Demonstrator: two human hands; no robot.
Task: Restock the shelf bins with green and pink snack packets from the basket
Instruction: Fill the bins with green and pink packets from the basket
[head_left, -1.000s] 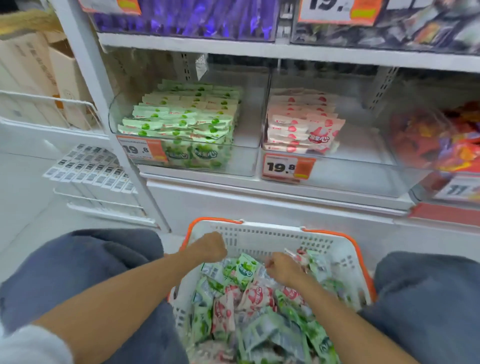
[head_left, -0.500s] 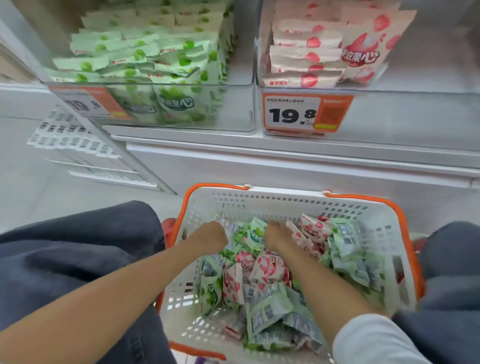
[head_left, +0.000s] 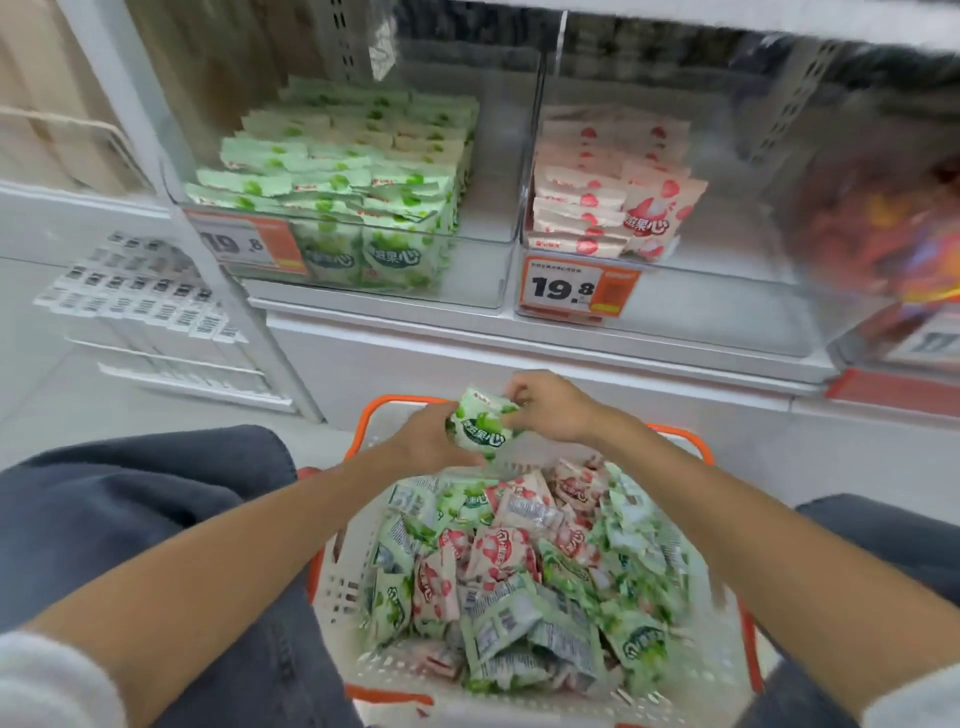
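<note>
Left hand (head_left: 423, 441) and right hand (head_left: 556, 410) raised at frame centre, over the far rim of the basket, both holding one green packet (head_left: 480, 428). Left fingers curled round its lower left side, right fingers pinching its upper right edge.

Across the top half of the frame, a white shelf (head_left: 519, 343) carrying clear bins side by side. At bottom centre, between knees (head_left: 130, 519) in dark trousers, a white basket (head_left: 337, 587) with an orange rim, holding a heap (head_left: 498, 571) of green and pink packets mixed together.

At upper left of centre, the left bin (head_left: 478, 280), with a green stack (head_left: 353, 171) in rows filling its left part. Just beside it, the right bin (head_left: 701, 306), with a smaller pink stack (head_left: 582, 208) against its left wall and one pink packet upright at the front. At far right, a third bin (head_left: 883, 223) of red and orange packs, blurred.

At lower left of the shelf, rows of white label strips (head_left: 140, 296). On the right bin's front, an orange price tag (head_left: 576, 288) reading 19.8; on the left bin's front, a second tag (head_left: 244, 244), blurred.
</note>
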